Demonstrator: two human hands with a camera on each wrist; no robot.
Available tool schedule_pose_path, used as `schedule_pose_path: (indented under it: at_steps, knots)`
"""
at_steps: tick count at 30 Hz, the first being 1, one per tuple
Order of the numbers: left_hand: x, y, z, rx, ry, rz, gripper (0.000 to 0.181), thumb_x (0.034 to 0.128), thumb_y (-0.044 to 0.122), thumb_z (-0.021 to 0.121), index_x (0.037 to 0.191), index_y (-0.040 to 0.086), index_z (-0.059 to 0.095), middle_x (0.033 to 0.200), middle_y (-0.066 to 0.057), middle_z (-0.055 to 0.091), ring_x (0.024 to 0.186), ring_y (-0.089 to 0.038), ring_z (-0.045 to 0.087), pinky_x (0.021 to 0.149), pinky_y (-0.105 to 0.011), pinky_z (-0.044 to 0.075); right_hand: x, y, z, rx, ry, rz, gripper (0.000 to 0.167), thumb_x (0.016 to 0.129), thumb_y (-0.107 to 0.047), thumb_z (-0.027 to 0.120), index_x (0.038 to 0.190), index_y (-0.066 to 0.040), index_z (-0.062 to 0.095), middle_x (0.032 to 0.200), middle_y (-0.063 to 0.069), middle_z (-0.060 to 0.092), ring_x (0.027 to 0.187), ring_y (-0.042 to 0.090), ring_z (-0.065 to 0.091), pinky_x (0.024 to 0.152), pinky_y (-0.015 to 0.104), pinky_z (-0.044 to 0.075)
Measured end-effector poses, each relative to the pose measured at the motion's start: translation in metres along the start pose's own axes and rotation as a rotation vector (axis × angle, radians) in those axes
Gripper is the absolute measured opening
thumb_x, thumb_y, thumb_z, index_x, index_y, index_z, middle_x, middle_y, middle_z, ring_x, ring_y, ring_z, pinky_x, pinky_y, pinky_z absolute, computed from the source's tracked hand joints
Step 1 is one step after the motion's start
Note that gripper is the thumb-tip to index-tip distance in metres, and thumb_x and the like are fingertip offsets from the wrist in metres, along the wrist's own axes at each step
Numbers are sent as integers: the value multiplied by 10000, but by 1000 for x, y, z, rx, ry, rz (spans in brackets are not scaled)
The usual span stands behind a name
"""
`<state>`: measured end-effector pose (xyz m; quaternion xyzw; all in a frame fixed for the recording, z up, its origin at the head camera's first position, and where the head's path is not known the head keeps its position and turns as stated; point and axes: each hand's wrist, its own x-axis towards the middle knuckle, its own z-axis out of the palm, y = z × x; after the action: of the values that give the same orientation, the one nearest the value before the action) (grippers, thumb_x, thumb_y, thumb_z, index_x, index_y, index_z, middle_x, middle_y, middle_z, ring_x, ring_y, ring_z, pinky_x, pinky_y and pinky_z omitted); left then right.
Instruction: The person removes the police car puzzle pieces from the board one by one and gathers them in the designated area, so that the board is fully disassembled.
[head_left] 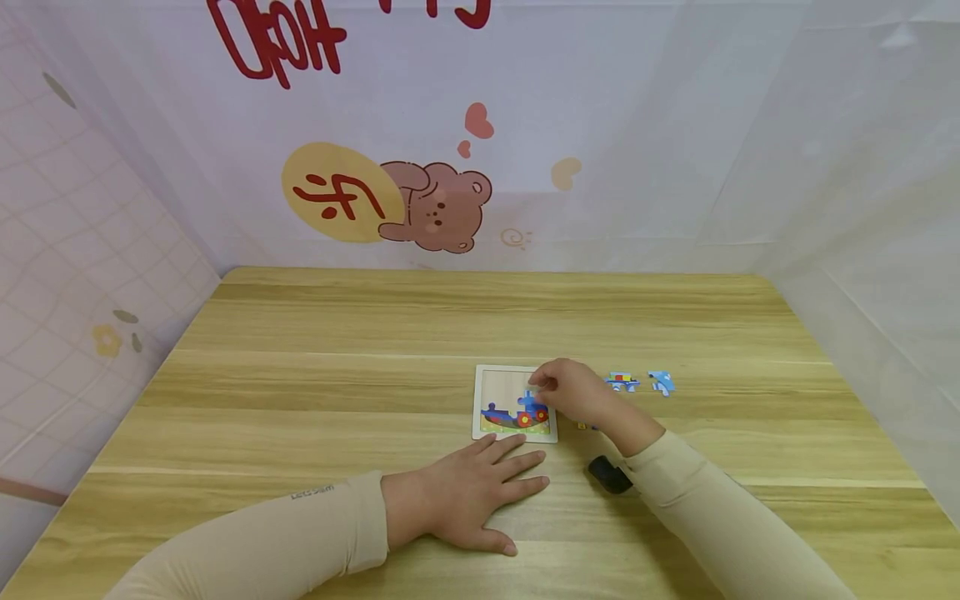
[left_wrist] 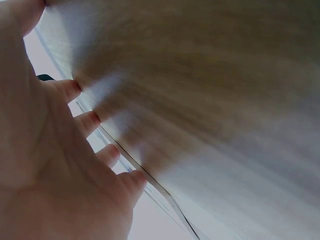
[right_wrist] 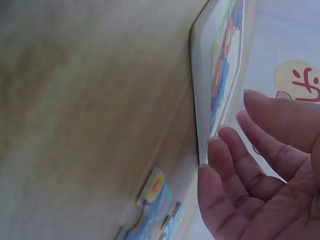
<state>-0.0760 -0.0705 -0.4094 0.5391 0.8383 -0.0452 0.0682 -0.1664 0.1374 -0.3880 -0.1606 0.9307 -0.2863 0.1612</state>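
The step in hand appears to be fitting pieces into the puzzle tray point(head_left: 477, 408), which lies on the table point(head_left: 337, 333) with a train picture partly filled in. The right hand point(head_left: 576, 393) hovers over its right side, fingers bent, thumb apart, nothing visible between them. The left hand point(head_left: 467, 493) is spread, fingertips at the tray's near edge. The next move probably calls for nudging a piece flush or fetching 1 of the 2 loose pieces point(head_left: 622, 381) beyond the right hand.

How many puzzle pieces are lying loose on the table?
3 that I can see: one piece farthest right, another piece just left of it, and a third piece partly hidden by the right hand, which may hide more.
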Motion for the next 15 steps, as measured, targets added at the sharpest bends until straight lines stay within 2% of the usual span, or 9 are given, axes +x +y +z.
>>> schedule_pose_path:
  at_steps: [9,15]
  knots:
    - [0,0,2,8,11,-3,769,909,706,373,1532,263,287,1596,-9,223,1457,-281,196,1101,-465,317,2,-6,3,-51,-41,7,177,896,-56,666,1063,-3,690,986,82,680,944,229,624,872,413,506]
    - [0,1,4,21,16,-2,770,908,709,367,1532,266,287,1596,-10,224,1456,-281,201,1101,-464,317,4,-6,4,-58,-53,-3,157,888,-49,674,1035,2,692,917,59,665,855,192,603,808,377,515]
